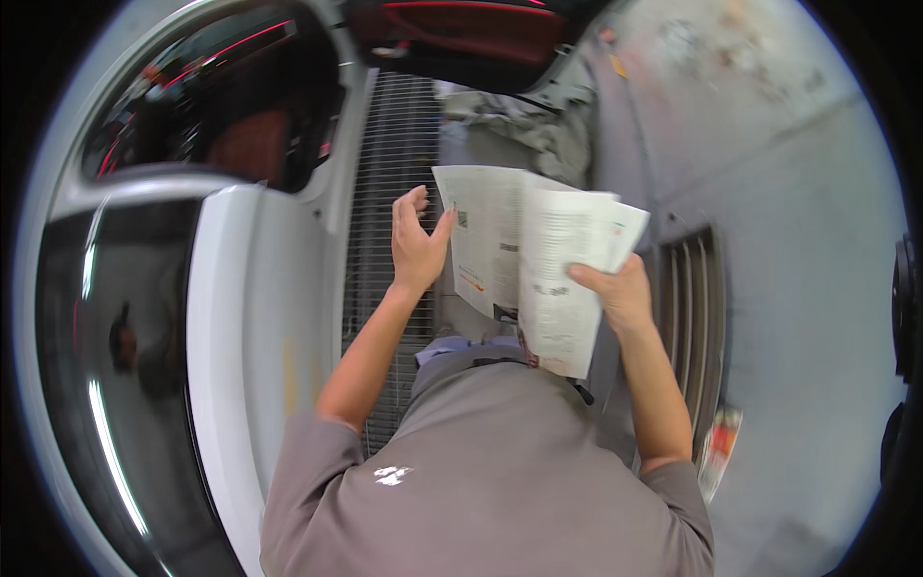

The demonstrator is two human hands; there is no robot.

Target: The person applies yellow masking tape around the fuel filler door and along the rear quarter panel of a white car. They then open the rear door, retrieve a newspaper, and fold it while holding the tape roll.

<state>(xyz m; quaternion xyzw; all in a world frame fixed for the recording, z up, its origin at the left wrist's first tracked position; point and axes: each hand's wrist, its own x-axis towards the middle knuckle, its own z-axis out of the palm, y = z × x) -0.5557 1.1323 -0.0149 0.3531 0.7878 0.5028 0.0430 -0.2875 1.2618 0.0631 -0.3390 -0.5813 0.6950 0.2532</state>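
A folded newspaper [562, 250] is spread in front of my body, its printed pages blurred a little. My right hand [623, 293] grips its right side, the thumb lying on the front page and the fingers behind the sheets. By the paper's left edge is my left hand [415, 245], thumb and fingers apart and nothing held in them. The left thumb overlaps the page edge in view; I cannot tell whether it touches.
On the left stands a white car [226, 317] with dark windows, its open door [452, 38] ahead. Grating [389, 125] runs beside it. Crumpled grey cloth [562, 130] lies beyond the paper. At right are a slatted metal grille [694, 327] and a colourful printed paper [719, 447].
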